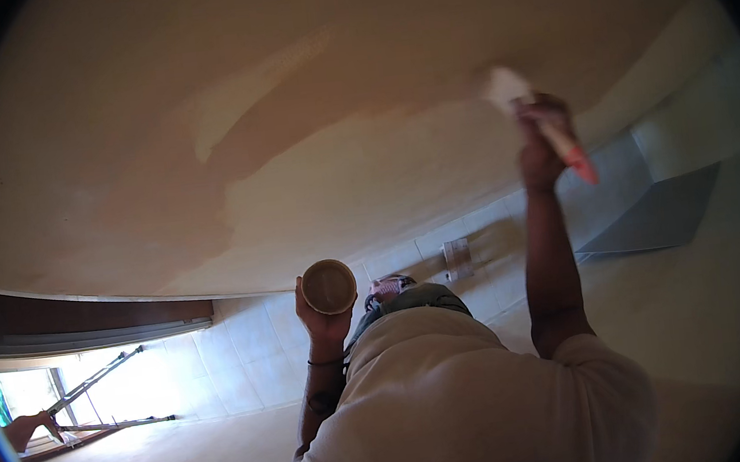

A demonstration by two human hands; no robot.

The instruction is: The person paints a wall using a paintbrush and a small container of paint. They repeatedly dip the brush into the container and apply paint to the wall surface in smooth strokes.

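My right hand [542, 141] grips a paintbrush [560, 139] by its handle, which ends in a red tip. Its pale bristles are blurred and lie at or very close to a painted wall [340, 194]. Darker brown, wet-looking strokes cover part of this wall beside lighter beige areas. Lower and to the left, my left hand [327, 322] holds up a round tub [328, 287], its open top facing me. What fills the tub is brownish and hard to make out. The tub is close to the wall's lower edge; whether it touches cannot be told.
Pale floor tiles [254, 342] run along the wall's foot. A small block-like object [458, 259] lies on them near my foot [389, 287]. At the far left, a stepladder [91, 385] stands by a bright opening [31, 390]. A grey panel-like surface [655, 213] is at right.
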